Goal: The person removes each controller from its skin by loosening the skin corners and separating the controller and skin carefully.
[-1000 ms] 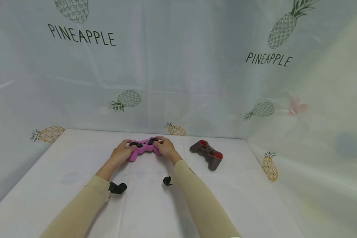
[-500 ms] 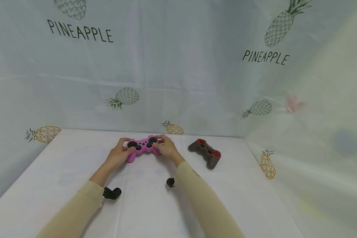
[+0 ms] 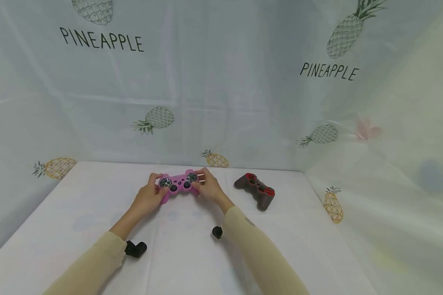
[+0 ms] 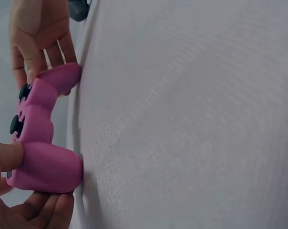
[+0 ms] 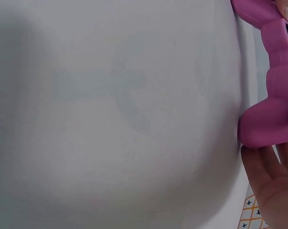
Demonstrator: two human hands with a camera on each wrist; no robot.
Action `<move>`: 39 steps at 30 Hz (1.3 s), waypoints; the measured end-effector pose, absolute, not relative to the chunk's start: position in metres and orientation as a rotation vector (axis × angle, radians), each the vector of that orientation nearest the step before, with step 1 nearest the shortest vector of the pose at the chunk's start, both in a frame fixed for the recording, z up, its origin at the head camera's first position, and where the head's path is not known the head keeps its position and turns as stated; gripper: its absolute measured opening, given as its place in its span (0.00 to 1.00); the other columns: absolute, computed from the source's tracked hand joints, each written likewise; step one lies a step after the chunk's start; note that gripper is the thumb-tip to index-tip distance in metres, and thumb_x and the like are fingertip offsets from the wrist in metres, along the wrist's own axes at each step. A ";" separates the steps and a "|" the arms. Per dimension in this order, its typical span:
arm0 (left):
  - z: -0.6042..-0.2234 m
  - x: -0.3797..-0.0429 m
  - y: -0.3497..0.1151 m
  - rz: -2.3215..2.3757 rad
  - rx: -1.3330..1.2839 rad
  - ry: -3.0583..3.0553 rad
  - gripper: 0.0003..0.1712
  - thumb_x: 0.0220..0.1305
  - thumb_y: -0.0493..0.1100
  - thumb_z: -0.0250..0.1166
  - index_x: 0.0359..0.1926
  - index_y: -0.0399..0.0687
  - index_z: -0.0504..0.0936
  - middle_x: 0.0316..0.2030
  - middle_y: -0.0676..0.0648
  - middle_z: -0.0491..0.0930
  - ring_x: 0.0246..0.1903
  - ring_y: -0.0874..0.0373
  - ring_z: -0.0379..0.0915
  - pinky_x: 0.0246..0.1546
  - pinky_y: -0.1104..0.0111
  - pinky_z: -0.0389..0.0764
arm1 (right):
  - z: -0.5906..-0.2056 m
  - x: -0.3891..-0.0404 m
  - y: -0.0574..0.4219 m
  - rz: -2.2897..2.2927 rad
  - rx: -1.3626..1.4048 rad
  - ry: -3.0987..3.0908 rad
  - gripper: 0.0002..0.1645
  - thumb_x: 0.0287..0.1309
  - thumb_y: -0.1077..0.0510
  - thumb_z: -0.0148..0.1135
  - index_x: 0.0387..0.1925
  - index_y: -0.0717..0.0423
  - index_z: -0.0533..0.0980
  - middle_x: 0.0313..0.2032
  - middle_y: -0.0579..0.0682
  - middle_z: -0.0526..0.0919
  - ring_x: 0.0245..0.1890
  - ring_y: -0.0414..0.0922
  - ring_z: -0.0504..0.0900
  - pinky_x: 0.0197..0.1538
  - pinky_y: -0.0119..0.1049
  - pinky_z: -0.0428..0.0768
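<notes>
Both hands hold a pink game controller with black sticks and button pads, near the far side of the table. My left hand grips its left end, thumb on the top face and fingers behind and beneath. At the opposite end my right hand pinches the controller, its thumb near the right stick. In the left wrist view the pink controller is tilted up, its grips close to the white cloth. The right wrist view catches the controller's underside, with fingertips right at one grip.
A dark brown controller with red buttons lies to the right on the white-covered table. Behind rises a pale curtain printed with pineapples. Black wrist-camera mounts stick out from the cream sleeves.
The pink controller has tipped so its button face shows more toward the head camera. Both hands stay on it, and the forearms have spread slightly apart.
</notes>
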State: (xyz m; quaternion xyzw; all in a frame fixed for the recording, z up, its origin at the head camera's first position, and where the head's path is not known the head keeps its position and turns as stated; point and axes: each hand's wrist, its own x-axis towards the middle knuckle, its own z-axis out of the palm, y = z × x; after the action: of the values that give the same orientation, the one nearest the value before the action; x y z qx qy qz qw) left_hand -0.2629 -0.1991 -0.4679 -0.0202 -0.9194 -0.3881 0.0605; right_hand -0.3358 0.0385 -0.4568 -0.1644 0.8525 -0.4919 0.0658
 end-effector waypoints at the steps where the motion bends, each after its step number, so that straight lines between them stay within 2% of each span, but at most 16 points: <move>1: -0.468 -0.262 -0.199 -1.161 -0.064 -2.783 0.35 0.80 0.48 0.61 0.76 0.42 0.57 0.46 0.34 0.84 0.39 0.46 0.80 0.42 0.53 0.79 | -0.458 -0.336 0.039 -1.468 -0.505 2.584 0.24 0.73 0.58 0.67 0.66 0.50 0.71 0.64 0.59 0.80 0.62 0.55 0.82 0.60 0.47 0.83; 7: -0.467 -0.259 -0.201 -1.078 -0.110 -2.796 0.35 0.78 0.46 0.63 0.75 0.41 0.57 0.45 0.34 0.83 0.39 0.45 0.80 0.41 0.50 0.80 | -0.455 -0.332 0.040 -1.440 -0.536 2.625 0.24 0.73 0.59 0.67 0.65 0.50 0.70 0.63 0.60 0.81 0.62 0.55 0.83 0.62 0.47 0.83; 14: -0.466 -0.251 -0.201 -1.127 -0.123 -2.780 0.36 0.78 0.46 0.65 0.75 0.46 0.56 0.57 0.28 0.79 0.55 0.33 0.82 0.53 0.38 0.80 | -0.462 -0.326 0.042 -1.480 -0.541 2.616 0.24 0.72 0.61 0.68 0.64 0.50 0.70 0.63 0.60 0.82 0.62 0.56 0.83 0.63 0.50 0.82; 17: -0.467 -0.250 -0.202 -1.135 -0.138 -2.757 0.36 0.77 0.45 0.66 0.75 0.48 0.56 0.58 0.29 0.78 0.55 0.35 0.82 0.53 0.39 0.80 | -0.461 -0.325 0.044 -1.461 -0.571 2.627 0.24 0.72 0.62 0.68 0.64 0.50 0.70 0.63 0.61 0.82 0.62 0.56 0.83 0.64 0.49 0.81; 26: -0.464 -0.247 -0.201 -1.136 -0.238 -2.696 0.35 0.71 0.39 0.70 0.70 0.47 0.59 0.51 0.34 0.83 0.50 0.40 0.82 0.50 0.43 0.79 | -0.462 -0.321 0.051 -1.467 -0.652 2.598 0.23 0.74 0.59 0.66 0.63 0.48 0.69 0.64 0.61 0.81 0.64 0.56 0.83 0.66 0.49 0.80; 30: -0.462 -0.245 -0.201 -1.188 -0.247 -2.703 0.34 0.73 0.41 0.69 0.69 0.48 0.59 0.52 0.35 0.83 0.50 0.41 0.82 0.52 0.44 0.79 | -0.463 -0.320 0.054 -1.480 -0.675 2.573 0.20 0.77 0.56 0.63 0.64 0.47 0.68 0.64 0.61 0.81 0.63 0.57 0.83 0.65 0.51 0.80; 39: -0.457 -0.244 -0.202 -1.227 -0.264 -2.712 0.29 0.77 0.45 0.66 0.68 0.47 0.60 0.56 0.34 0.82 0.55 0.39 0.81 0.55 0.41 0.78 | -0.456 -0.323 0.056 -1.352 -0.814 2.608 0.26 0.78 0.53 0.61 0.71 0.43 0.67 0.62 0.61 0.83 0.60 0.57 0.84 0.64 0.52 0.80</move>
State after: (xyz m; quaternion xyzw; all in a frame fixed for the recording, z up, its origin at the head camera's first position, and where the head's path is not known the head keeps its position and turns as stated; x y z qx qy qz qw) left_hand -0.2436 -0.2020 -0.4569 -0.0881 -0.9049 -0.4094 0.0766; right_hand -0.3229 0.0561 -0.4560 -0.2667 0.8547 -0.4429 0.0468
